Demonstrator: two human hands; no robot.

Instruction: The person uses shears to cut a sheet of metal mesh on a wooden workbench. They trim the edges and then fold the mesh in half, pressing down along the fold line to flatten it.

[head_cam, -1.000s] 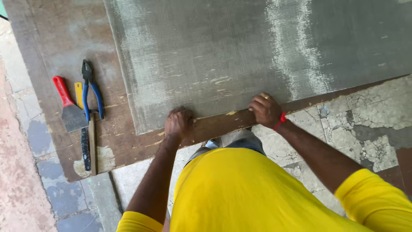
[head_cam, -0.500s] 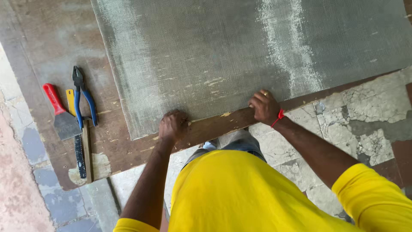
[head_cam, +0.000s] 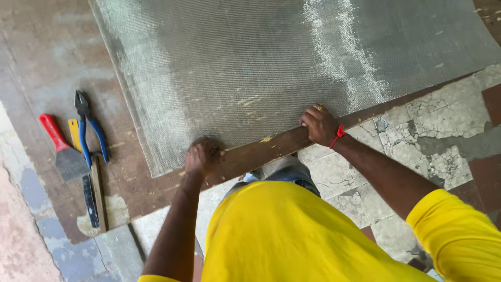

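Observation:
A large sheet of grey wire mesh (head_cam: 271, 68) lies flat over a brown wooden board (head_cam: 57, 62) on the floor. My left hand (head_cam: 202, 156) is curled into a fist and presses on the near edge of the mesh, close to its corner. My right hand (head_cam: 319, 124), with a ring and a red wrist thread, grips the same near edge further right, fingers bent over it. Both arms reach out from a yellow shirt at the bottom of the view.
On the board's left part lie blue-handled pliers (head_cam: 90, 129), a red-handled scraper (head_cam: 62, 149), and a yellow-and-black knife (head_cam: 88, 183) on a thin wooden strip. Cracked, worn floor tiles (head_cam: 433, 136) show at the right and bottom left.
The view has shifted a little, so the tools sit further left in frame. My left hand has slid slightly along the mesh edge; my right hand keeps its hold.

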